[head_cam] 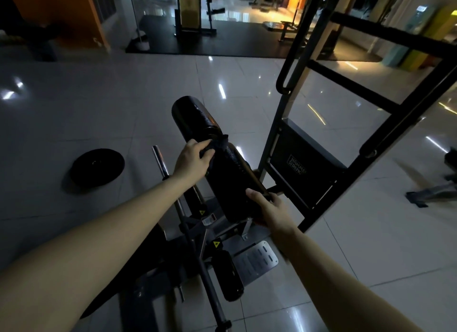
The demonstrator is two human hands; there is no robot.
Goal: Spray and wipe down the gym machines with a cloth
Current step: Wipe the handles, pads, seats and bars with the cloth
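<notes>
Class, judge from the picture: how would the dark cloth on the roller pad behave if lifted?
Probably floppy: the cloth bunches under the left hand and drapes over the roller pad. Likely light, since one hand's fingers hold it.

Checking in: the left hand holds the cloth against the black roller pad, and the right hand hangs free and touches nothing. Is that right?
Not quite. The left hand does hold the cloth against the roller pad, but the right hand is not free: it grips the near end of that same pad. The head view shows it.
</notes>
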